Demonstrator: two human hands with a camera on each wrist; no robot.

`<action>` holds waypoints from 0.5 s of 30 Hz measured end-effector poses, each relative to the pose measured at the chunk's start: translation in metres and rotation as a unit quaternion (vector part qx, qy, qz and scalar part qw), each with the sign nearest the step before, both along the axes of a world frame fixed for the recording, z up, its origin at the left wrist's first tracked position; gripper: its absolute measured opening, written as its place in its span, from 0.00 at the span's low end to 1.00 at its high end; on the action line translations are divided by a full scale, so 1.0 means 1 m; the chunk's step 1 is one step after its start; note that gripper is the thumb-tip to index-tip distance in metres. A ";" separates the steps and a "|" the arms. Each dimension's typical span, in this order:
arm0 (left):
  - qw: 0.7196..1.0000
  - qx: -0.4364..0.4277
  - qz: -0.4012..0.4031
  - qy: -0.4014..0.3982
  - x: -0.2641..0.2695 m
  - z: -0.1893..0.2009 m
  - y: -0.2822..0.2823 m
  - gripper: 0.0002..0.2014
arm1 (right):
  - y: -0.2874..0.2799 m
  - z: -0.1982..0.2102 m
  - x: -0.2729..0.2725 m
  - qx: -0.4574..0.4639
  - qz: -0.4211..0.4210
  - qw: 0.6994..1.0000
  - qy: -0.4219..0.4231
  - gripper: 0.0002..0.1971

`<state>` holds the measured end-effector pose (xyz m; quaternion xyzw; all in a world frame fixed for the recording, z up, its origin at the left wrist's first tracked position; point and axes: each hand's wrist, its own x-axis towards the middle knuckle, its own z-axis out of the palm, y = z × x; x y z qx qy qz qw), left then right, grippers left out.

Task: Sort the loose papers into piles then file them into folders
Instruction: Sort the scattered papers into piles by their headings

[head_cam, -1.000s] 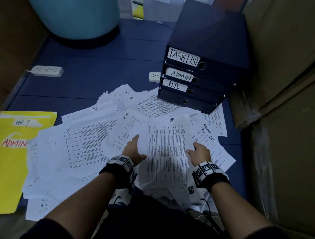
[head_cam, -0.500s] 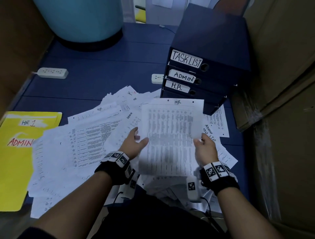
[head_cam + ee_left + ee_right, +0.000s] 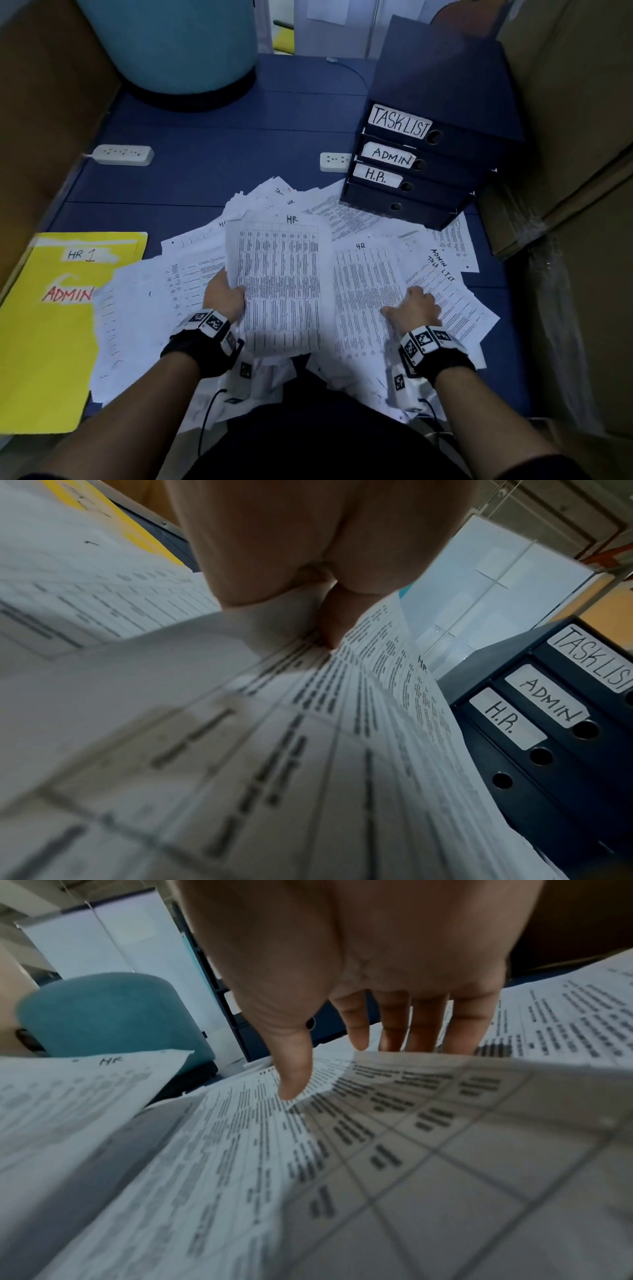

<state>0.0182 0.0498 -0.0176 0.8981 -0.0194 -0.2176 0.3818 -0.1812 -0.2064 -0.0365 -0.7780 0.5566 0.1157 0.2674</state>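
Note:
A spread of loose printed papers [image 3: 144,308] covers the blue surface, some hand-marked HR, ADMIN or TASK LIST. My left hand [image 3: 224,296] pinches the left edge of a sheet marked HR [image 3: 281,284] and holds it lifted above the spread; the left wrist view shows the thumb [image 3: 339,626] on top of that sheet [image 3: 308,723]. My right hand [image 3: 412,306] lies on a second HR sheet [image 3: 366,284] in the pile, fingers [image 3: 356,1020] straight and thumb tip touching the paper [image 3: 377,1150]. A stack of dark blue folders [image 3: 428,164] labelled TASK LIST, ADMIN, H.R. stands at the back right.
A yellow folder [image 3: 44,342] marked HR 1 and ADMIN lies at the left. Two white power strips [image 3: 123,155] sit further back. A teal cylinder [image 3: 171,44] stands at the far left back. Cardboard boxes [image 3: 565,171] wall both sides.
The right hand has let go of the lifted HR sheet and dropped onto a sheet in the pile. The left hand has carried the HR sheet leftward alone.

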 end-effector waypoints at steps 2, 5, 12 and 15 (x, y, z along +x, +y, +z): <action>1.000 0.000 -0.017 0.001 0.005 0.002 0.005 0.17 | 0.007 -0.001 0.002 -0.009 -0.002 1.000 0.024 0.36; 0.999 0.003 -0.039 0.010 0.012 0.001 0.010 0.15 | 0.015 -0.001 0.004 -0.036 -0.013 0.999 0.034 0.29; 0.998 0.000 -0.067 0.020 0.022 0.002 0.018 0.16 | 0.019 0.011 -0.005 -0.036 -0.045 0.993 -0.103 0.02; 0.997 -0.004 -0.078 0.020 0.022 0.002 0.017 0.16 | 0.014 0.009 -0.008 -0.041 -0.029 0.996 -0.073 0.10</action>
